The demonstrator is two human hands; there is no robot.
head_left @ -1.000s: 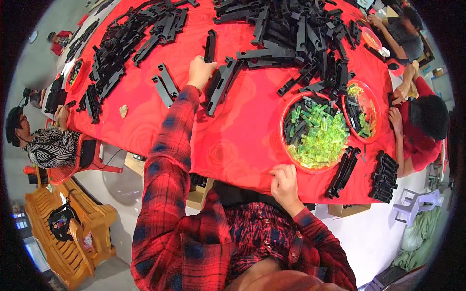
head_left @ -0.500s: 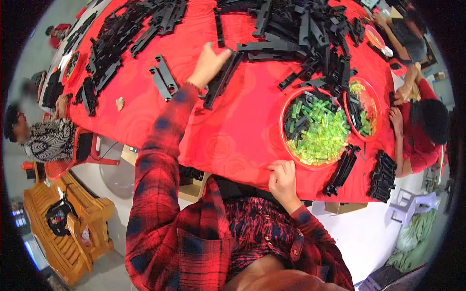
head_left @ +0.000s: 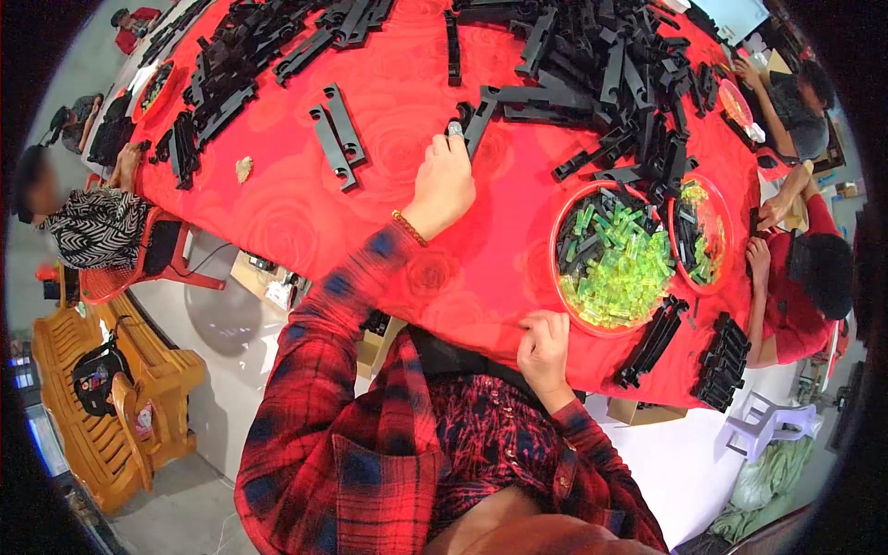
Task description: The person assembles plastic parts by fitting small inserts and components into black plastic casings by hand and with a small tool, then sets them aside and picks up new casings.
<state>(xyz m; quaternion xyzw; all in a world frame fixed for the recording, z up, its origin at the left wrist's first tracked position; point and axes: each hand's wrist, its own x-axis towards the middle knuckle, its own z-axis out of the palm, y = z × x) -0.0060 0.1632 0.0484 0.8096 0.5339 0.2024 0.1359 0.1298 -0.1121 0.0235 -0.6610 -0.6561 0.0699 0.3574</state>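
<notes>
My left hand (head_left: 442,185) reaches over the red cloth, its fingers closed on a long black plastic part (head_left: 478,125). Most of that part's near end is hidden by the hand. To its left lie two black parts (head_left: 338,137) side by side. Beyond the hand, another black part (head_left: 453,48) lies lengthwise. My right hand (head_left: 544,350) rests curled at the table's near edge; whether its fingers hold anything is hidden. Right of it stands a round red basket (head_left: 559,285) with yellow-green clear pieces (head_left: 615,277) and small black pieces.
A large heap of black parts (head_left: 592,65) covers the far side, with another heap (head_left: 268,46) at far left. A second red basket (head_left: 726,240) adjoins the first. Stacked black parts (head_left: 721,363) lie near the right corner. People sit at both sides.
My left hand has come nearer and to the right, with a black part at its fingers. The black part beyond it now lies apart from the hand. My right hand has hardly moved.
</notes>
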